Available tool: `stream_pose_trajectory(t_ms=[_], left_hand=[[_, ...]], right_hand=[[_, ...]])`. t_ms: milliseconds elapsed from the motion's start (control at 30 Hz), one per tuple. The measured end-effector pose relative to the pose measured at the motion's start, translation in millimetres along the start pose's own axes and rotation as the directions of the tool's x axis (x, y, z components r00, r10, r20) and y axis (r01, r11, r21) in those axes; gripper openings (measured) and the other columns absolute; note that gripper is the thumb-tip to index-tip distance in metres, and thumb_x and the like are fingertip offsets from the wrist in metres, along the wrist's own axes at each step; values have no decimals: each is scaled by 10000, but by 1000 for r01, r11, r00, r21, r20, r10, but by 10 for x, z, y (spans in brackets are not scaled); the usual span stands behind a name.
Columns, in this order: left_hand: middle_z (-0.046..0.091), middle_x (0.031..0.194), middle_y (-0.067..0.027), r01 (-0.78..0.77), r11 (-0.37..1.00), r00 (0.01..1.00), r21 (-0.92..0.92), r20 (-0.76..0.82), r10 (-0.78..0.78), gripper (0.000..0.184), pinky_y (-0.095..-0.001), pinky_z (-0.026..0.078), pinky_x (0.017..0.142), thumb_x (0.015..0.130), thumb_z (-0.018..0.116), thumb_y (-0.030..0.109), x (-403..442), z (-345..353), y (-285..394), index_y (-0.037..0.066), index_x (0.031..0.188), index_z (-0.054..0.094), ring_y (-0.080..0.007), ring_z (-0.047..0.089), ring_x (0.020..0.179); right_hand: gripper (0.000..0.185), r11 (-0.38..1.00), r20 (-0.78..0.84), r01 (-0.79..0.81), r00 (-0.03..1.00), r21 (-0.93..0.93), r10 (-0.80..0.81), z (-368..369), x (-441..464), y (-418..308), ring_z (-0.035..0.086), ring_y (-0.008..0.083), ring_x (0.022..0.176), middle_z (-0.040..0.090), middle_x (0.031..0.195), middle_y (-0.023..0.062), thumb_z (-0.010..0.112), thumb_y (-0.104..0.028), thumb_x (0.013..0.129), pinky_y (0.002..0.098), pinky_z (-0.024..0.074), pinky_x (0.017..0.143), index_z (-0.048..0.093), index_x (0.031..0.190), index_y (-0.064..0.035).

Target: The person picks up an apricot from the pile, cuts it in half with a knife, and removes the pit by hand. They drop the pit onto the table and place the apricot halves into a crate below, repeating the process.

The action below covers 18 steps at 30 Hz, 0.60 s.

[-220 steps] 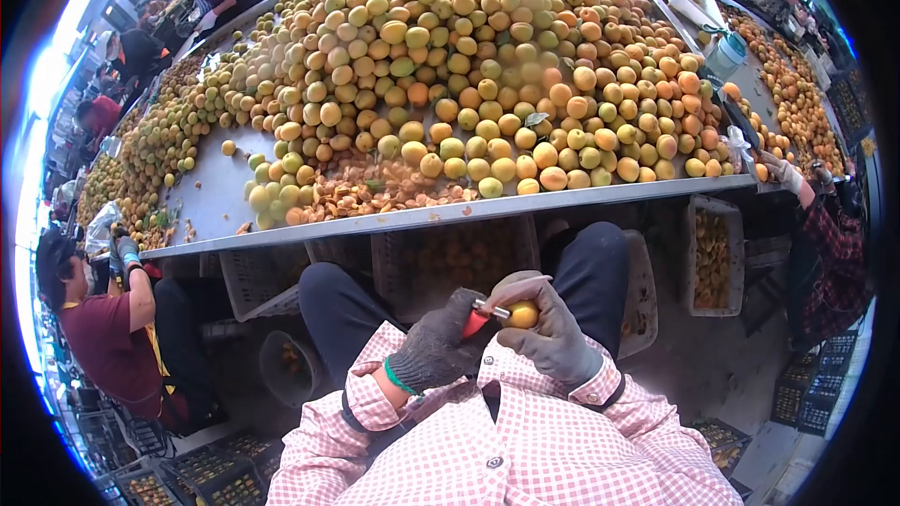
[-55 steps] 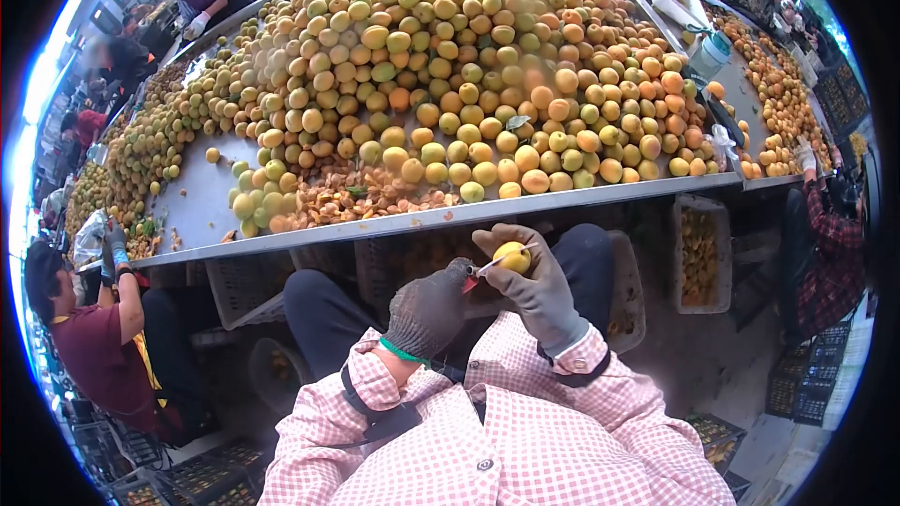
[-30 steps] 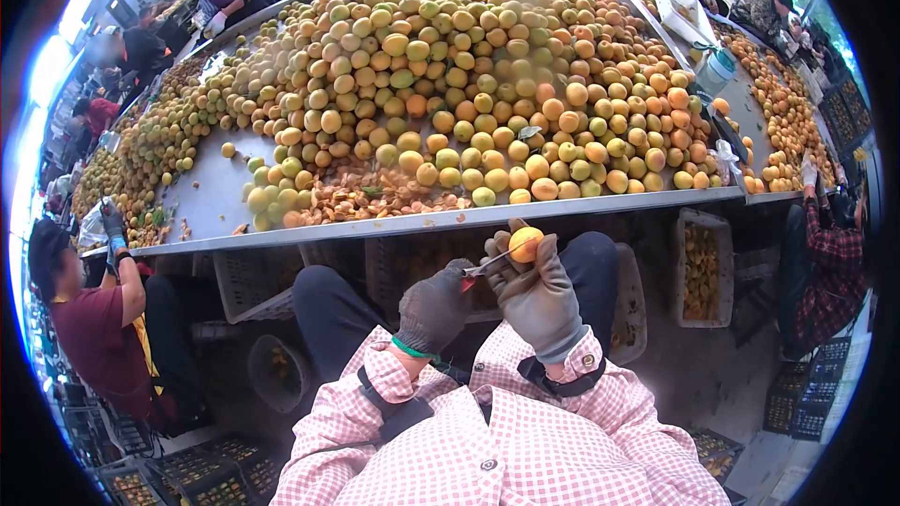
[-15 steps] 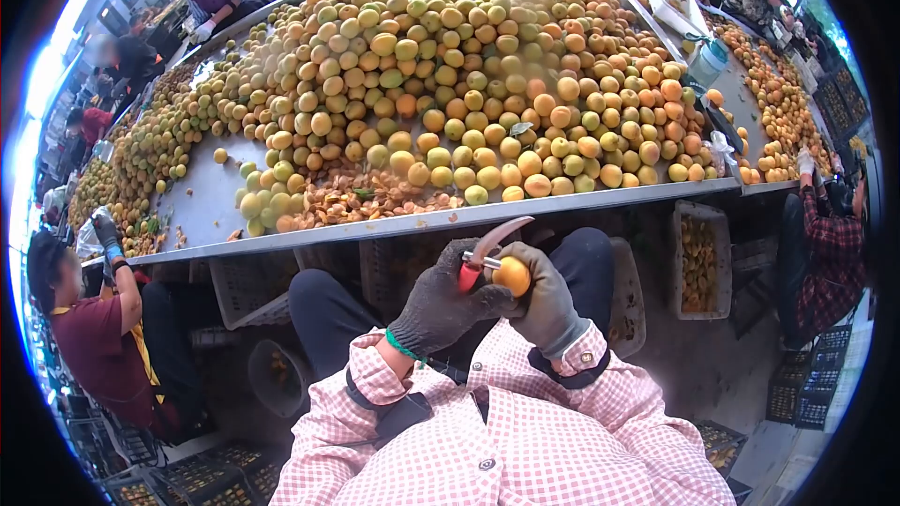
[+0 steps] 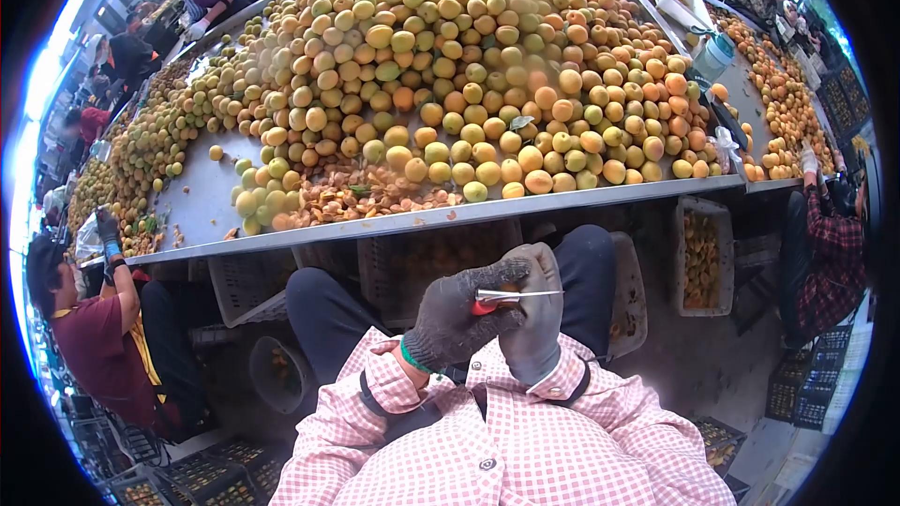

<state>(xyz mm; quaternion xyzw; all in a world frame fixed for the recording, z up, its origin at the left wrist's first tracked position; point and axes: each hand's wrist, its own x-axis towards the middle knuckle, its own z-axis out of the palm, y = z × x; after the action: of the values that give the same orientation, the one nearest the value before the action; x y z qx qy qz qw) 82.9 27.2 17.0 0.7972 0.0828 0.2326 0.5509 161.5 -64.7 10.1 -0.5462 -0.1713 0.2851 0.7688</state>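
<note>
My left hand [image 5: 459,314], in a dark knit glove, is closed on a small knife [image 5: 508,296] with a red handle. Its blade points right and lies across the fingers of my right hand [image 5: 532,328], seen nearly edge-on. That hand wears a grey glove, its fingers curled up against the left one. The apricot that showed between both hands half a second ago is now hidden behind the gloves. Both hands are over my lap, just below the metal table edge [image 5: 431,220].
A large heap of apricots [image 5: 394,66] covers the metal table, with a pile of brown pits or scraps [image 5: 375,192] near its front edge. Crates [image 5: 705,258] and a bucket [image 5: 279,375] stand below. Co-workers sit left [image 5: 103,328] and right [image 5: 830,244].
Both hands have turned and drawn tighter together. The blade has swung from pointing up and right to nearly level, and the apricot has gone out of sight.
</note>
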Motion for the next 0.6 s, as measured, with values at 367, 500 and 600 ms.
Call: stream_pose_trajectory(t_ms=[367,500,600], left_hand=[[641,1045,-114,238,965,963,-108,-101,-249,292,-355,484,801,931,520,201,-157,188,-380,42,1175,550,-254,626,976],[602,1091,-89,193,-663,914,-723,378,-145,465,-451,469,931,871,556,388,7,63,-199,79,1215,515,-301,544,1102],[518,908,-43,264,-267,862,-927,351,-367,411,-371,381,735,881,545,434,13,-14,-282,102,1122,511,-227,456,856]], right_hand=[[81,864,178,472,878,-177,-444,50,105,46,529,160,639,534,730,37,584,-129,852,293,444,576,528,860,-71],[294,889,404,-290,905,353,134,-281,355,40,537,92,725,581,858,52,343,-249,1008,227,450,617,539,935,-42],[294,721,408,-495,857,485,314,-264,379,14,567,125,724,596,909,66,362,-272,1006,241,446,588,544,1006,-41]])
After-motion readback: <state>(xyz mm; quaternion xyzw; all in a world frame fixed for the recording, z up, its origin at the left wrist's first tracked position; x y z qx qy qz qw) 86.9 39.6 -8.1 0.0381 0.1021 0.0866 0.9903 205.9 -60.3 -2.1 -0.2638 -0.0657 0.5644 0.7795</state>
